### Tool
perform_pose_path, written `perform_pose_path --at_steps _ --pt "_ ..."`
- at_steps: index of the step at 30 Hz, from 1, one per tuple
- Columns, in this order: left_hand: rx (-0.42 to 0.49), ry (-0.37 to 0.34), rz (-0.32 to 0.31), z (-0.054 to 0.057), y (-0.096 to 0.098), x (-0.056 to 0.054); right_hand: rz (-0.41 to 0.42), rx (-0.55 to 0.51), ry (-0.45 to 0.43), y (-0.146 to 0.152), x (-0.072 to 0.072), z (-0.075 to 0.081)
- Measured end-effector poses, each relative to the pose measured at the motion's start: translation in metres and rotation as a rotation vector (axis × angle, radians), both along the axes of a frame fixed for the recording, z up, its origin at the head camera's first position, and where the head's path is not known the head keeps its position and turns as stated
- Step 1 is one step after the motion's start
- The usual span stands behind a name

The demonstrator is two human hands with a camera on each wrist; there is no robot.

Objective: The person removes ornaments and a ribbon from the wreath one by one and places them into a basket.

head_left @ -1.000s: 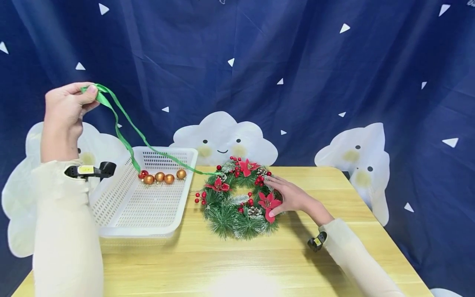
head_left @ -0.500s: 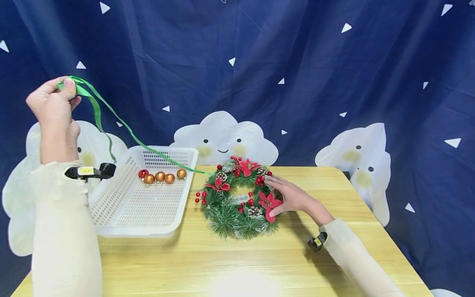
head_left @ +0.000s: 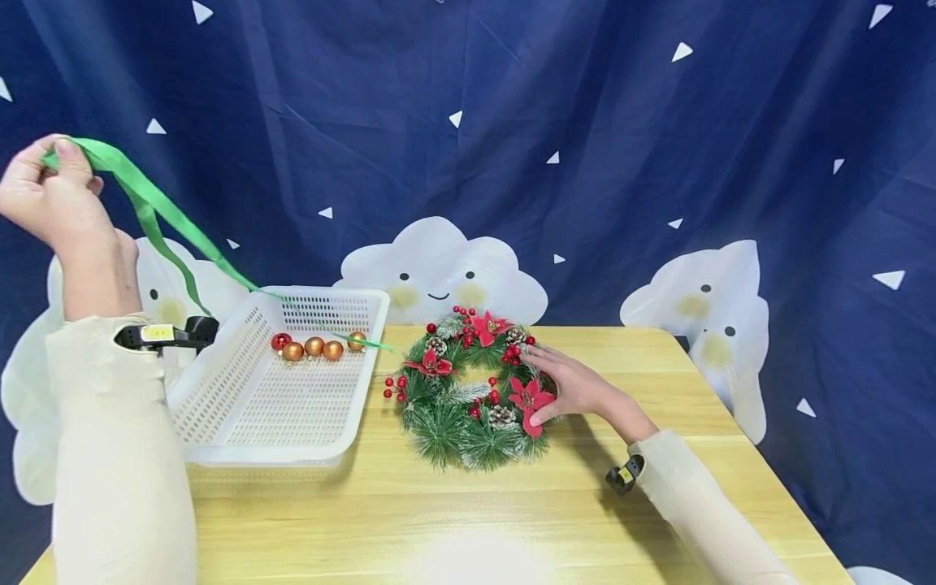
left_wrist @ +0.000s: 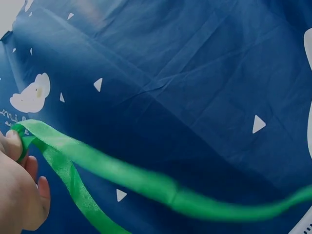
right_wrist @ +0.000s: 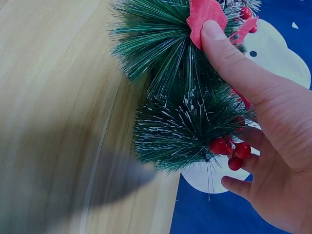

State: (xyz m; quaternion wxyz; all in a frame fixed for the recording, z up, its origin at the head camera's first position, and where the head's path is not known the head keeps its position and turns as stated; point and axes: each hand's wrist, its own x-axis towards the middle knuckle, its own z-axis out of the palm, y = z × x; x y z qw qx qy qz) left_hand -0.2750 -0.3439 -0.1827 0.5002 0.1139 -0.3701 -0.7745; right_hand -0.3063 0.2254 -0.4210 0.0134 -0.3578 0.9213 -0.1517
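Note:
In the head view my left hand (head_left: 62, 195) is raised at the far left and pinches a green ribbon (head_left: 149, 191) between thumb and fingers. One length of ribbon slopes down across the basket, its tip near the basket's right rim, apart from the wreath. A second, shorter length hangs beside the left wrist. My right hand (head_left: 578, 386) holds the right side of a green Christmas wreath (head_left: 442, 435), which lies on the table with red poinsettias, berries and pinecones. The right wrist view shows the thumb (right_wrist: 234, 58) on a red petal (right_wrist: 202, 22) and the other fingers along the outer side.
Left of the wreath stands a white perforated plastic basket (head_left: 358, 422). Inside it lie several orange-gold baubles (head_left: 314, 347) and a red one (head_left: 281, 341). The wooden table (head_left: 351, 520) ends at a blue curtain (head_left: 468, 171) with white clouds and triangles behind it.
My left hand has moved further left and up, drawing the ribbon along. The ribbon's end, earlier at the wreath, has come away to the basket's rim. The right hand stays in place.

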Motion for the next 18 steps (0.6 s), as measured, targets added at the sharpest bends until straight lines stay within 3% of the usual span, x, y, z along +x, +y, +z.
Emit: perform_pose_path --at_steps 5,10,14,18 --pt "-0.042 0.002 -0.056 -0.001 0.003 0.000 0.001 -0.001 0.001 -0.001 0.001 0.002" --pt "-0.106 -0.028 -0.217 -0.003 0.012 -0.003 -0.014 0.011 -0.024 -0.003 0.004 0.006" --pt "-0.229 -0.067 -0.338 -0.008 0.025 -0.007 -0.021 0.020 -0.030 -0.004 0.005 0.008" --pt "-0.332 -0.097 -0.407 -0.015 0.037 -0.012 -0.019 0.017 -0.032 -0.006 0.005 0.008"
